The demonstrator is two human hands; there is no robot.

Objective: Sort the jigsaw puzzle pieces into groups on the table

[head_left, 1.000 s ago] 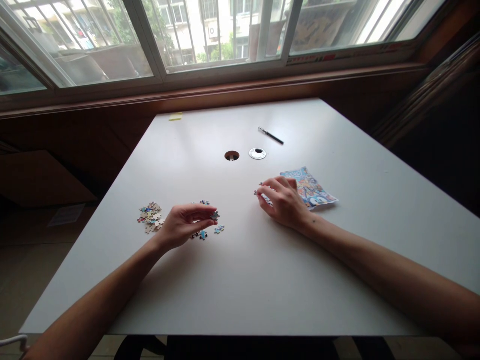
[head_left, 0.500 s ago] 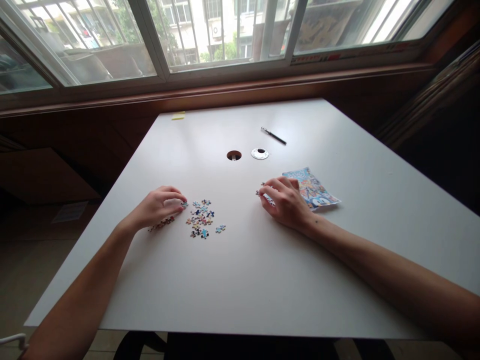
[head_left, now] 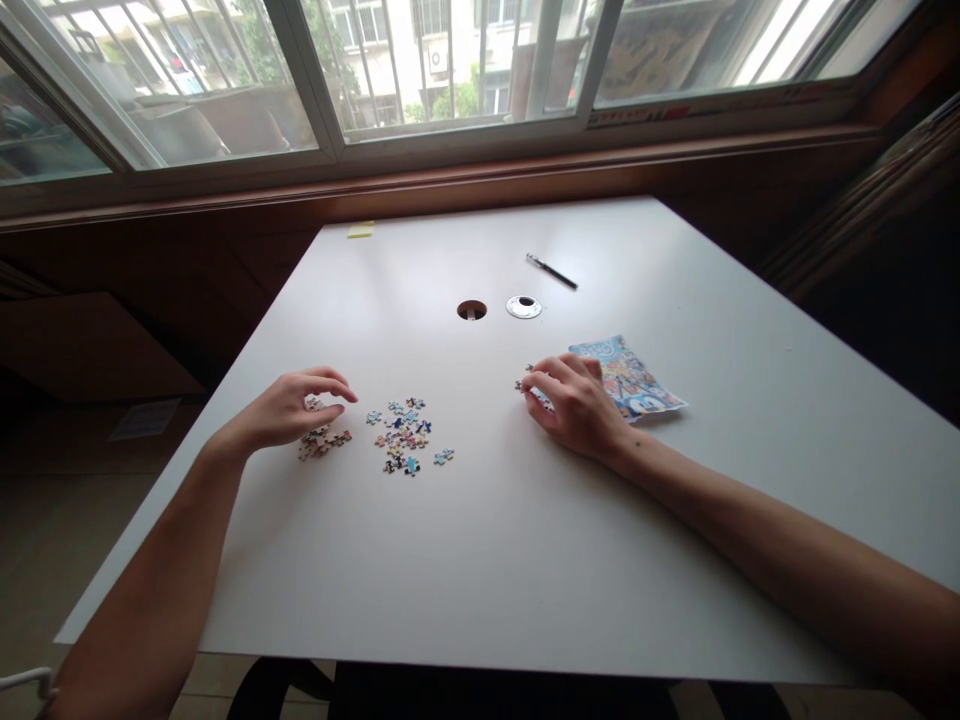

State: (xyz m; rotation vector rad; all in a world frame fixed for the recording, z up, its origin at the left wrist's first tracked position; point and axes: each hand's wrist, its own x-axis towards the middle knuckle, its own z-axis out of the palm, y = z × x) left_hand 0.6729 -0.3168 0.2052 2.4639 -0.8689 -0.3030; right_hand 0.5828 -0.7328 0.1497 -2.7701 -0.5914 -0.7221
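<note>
My left hand (head_left: 289, 408) hovers over a small pile of jigsaw pieces (head_left: 324, 440) at the left, its thumb and fingers apart with nothing between them. A looser cluster of colourful jigsaw pieces (head_left: 405, 430) lies to its right, and a single blue piece (head_left: 373, 417) sits at that cluster's left edge. Farther right, my right hand (head_left: 574, 405) rests on the table with curled fingers closed over a few jigsaw pieces (head_left: 519, 386), mostly hidden beneath it. Partly behind this hand lies a bright picture sheet (head_left: 630, 375).
The white table (head_left: 480, 570) has a round cable hole (head_left: 472, 310) with a metal cover ring (head_left: 523, 307) beside it. A black pen (head_left: 553, 271) lies farther back. A yellow sticky note (head_left: 361, 230) is at the back left edge, below the window (head_left: 457, 70).
My left hand has let go of a blue jigsaw piece at the cluster's left edge and drawn back left over the pile, fingers now apart. My right hand stays put.
</note>
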